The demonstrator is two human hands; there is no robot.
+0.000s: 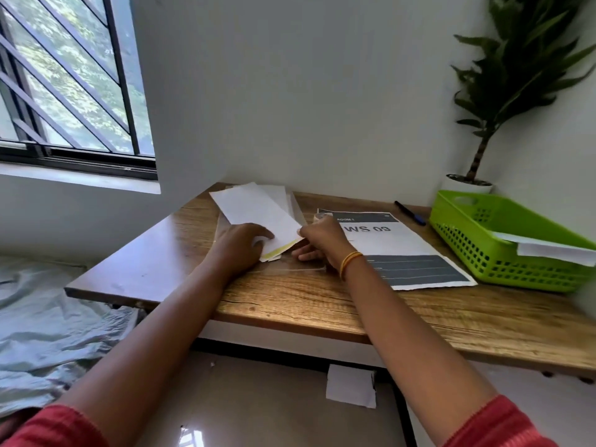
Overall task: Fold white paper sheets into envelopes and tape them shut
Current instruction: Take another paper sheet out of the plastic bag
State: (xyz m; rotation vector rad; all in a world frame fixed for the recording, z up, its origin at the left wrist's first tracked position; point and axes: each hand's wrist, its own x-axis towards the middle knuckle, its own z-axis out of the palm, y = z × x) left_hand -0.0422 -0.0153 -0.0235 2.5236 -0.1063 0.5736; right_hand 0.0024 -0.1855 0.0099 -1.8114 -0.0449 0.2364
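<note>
Near the back-left corner of the wooden bench (290,304), both hands meet on a folded white paper sheet (258,211). Its long body slants away toward the wall, lying over a loose pile of other white sheets (283,195) stacked against the wall just behind it. The near end of the folded sheet shows a yellowish strip along its edge, and that end is lifted slightly off the bench.

The left hand (240,245) presses down on the near-left corner of the folded sheet, fingers curled over the paper and pinning it. The right hand (319,241) pinches the sheet's near-right corner between thumb and fingers; a roll of clear tape (321,216) seems to sit just behind its knuckles, though the view there is too small to be sure. A yellow-orange band circles the right wrist, and red sleeves cover both upper arms.

Right of the folded sheet, touching the right hand's side, a printed sign (403,250) marked "WS 09" lies flat on the bench. Beyond the sign, near the wall, rests a dark pen (409,212). Further right of the sign stands a green perforated basket (503,240) holding white paper, with a potted plant (503,91) behind it in the corner. Left of the folded sheet, past the bench edge, a barred window (64,75) sits in the wall.
</note>
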